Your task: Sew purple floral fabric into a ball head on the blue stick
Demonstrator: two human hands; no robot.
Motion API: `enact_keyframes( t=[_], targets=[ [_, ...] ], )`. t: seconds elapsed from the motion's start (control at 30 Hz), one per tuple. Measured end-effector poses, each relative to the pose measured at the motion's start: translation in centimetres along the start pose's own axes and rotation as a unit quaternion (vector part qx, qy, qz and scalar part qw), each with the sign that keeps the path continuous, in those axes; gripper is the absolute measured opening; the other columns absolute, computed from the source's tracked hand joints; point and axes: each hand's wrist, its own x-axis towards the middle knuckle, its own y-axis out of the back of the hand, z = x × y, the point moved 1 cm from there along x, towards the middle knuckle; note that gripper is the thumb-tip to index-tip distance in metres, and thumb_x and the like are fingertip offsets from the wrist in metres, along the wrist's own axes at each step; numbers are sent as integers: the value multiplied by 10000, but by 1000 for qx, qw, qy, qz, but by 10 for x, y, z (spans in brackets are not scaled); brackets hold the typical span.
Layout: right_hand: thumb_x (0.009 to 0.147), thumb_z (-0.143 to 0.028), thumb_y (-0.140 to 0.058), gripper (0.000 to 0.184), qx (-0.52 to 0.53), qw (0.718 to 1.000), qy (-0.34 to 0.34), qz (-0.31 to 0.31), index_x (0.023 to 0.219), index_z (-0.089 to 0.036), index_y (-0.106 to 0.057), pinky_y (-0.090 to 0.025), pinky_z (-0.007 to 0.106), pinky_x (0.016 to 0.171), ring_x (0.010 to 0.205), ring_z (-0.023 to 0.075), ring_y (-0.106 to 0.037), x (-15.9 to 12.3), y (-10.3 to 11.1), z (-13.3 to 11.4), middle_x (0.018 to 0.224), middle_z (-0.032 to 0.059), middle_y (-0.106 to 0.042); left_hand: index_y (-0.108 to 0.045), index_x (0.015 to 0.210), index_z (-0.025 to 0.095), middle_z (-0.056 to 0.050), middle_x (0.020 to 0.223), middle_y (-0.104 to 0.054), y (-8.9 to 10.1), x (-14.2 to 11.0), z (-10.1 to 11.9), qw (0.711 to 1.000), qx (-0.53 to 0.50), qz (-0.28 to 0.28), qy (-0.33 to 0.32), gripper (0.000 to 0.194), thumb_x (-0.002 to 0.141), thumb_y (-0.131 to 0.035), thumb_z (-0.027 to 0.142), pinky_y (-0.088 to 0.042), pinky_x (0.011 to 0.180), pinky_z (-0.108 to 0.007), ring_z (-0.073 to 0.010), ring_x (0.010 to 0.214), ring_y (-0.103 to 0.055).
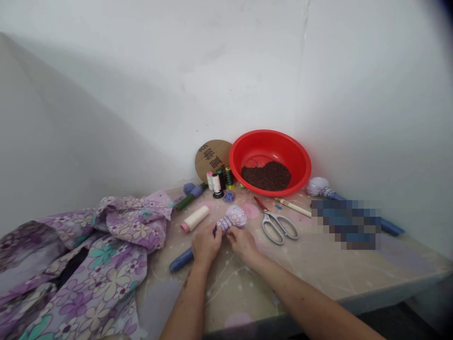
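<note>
Two items to log first: the left hand (pixel 206 246) and the right hand (pixel 244 244). What is in them?

One cloth-headed rod (pixel 223 224), at the near side of the table (pixel 329 269). The left hand is curled shut around it just below the head. The right hand pinches the bound neck from the other side, the two hands almost touching. Whether the rod bears on the table or is lifted clear, I cannot tell.

Orientation of the piece?

Diagonal across the person's front. The blue shaft (pixel 181 260) points to the lower left, past the left hand; the lilac floral head (pixel 236 216) points to the upper right, beyond the right hand. The left hand is nearer the shaft, the right hand nearer the head.

Anything at the joint?

A dark strand (pixel 214 231) shows between the hands, too small to identify.

Surroundings?

A cream thread roll (pixel 194 218) lies just up and left of the head, with steel scissors (pixel 279 227) to the right. Further back stand spools of thread (pixel 216 184) and a red plastic basin (pixel 247 146) holding dark brown granules (pixel 266 175). A purple floral cloth (pixel 106 245) is heaped to the left. A second rod (pixel 318 187) lies at right, partly hidden by a pixelated patch.
</note>
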Motion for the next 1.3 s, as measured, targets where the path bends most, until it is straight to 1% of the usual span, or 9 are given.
enact_keyframes(
  t=[0.4,0.67,0.83,1.0,1.07,1.13,1.17,1.23,1.3],
  targets=[
    [767,-249,-437,192,104,994,-9,25,773,-164,-609,-363,225,579,656,147,-549,8,-1,-4,722,42,-634,-564,1084,268,-51,938,-651,3,-1,2,1000,6,-3,7,400,813,-323,437,-385,697,-252,-181,846,-577],
    [726,-169,-426,169,112,993,-20,13,791,-153,-582,-366,210,592,657,133,-534,9,0,-5,729,42,-620,-575,1071,263,-55,946,-649,1,-1,0,1000,9,5,3,396,809,-329,430,-386,693,-266,-191,843,-578],
    [717,-172,-433,142,104,993,-44,23,793,-151,-550,-356,213,583,651,134,-528,12,2,-11,718,43,-608,-570,1074,263,-54,951,-648,0,-1,0,1000,7,10,0,400,812,-321,435,-380,680,-252,-181,847,-579],
    [704,-166,-444,118,93,995,-35,15,776,-156,-538,-341,206,564,646,127,-531,17,4,-14,721,33,-610,-575,1055,277,-49,923,-653,1,-2,1,1000,8,3,9,397,810,-316,452,-370,662,-249,-182,839,-580],
    [692,-171,-457,122,63,998,-22,-17,771,-165,-549,-334,209,546,631,132,-538,16,10,-13,708,28,-615,-574,1048,276,-44,930,-650,3,-3,2,1000,3,4,1,388,813,-316,447,-365,658,-244,-177,837,-578],
    [696,-196,-464,128,3,999,8,-46,766,-173,-569,-333,224,545,639,151,-551,13,23,-15,707,39,-625,-568,1047,276,-39,937,-647,4,-3,2,1000,-1,4,-1,377,815,-319,438,-358,654,-241,-172,836,-575],
    [707,-216,-460,140,-36,998,26,-44,763,-173,-581,-336,238,557,664,167,-557,12,31,-17,723,55,-630,-570,1039,276,-37,934,-646,4,-3,2,1000,-2,2,1,371,815,-321,436,-355,652,-239,-170,833,-574],
    [759,-257,-413,214,-119,992,45,1,802,-158,-598,-347,273,612,729,198,-562,12,50,-23,766,97,-634,-586,998,268,-35,913,-647,5,-4,2,1000,-4,-4,-1,365,817,-319,437,-348,642,-235,-167,821,-572],
    [791,-276,-377,268,-159,984,68,36,836,-156,-612,-348,291,669,786,206,-553,17,65,-31,812,112,-632,-597,962,258,-36,887,-648,6,-5,3,1000,-6,-4,-5,375,819,-307,448,-343,628,-236,-167,802,-572]
  ],
)
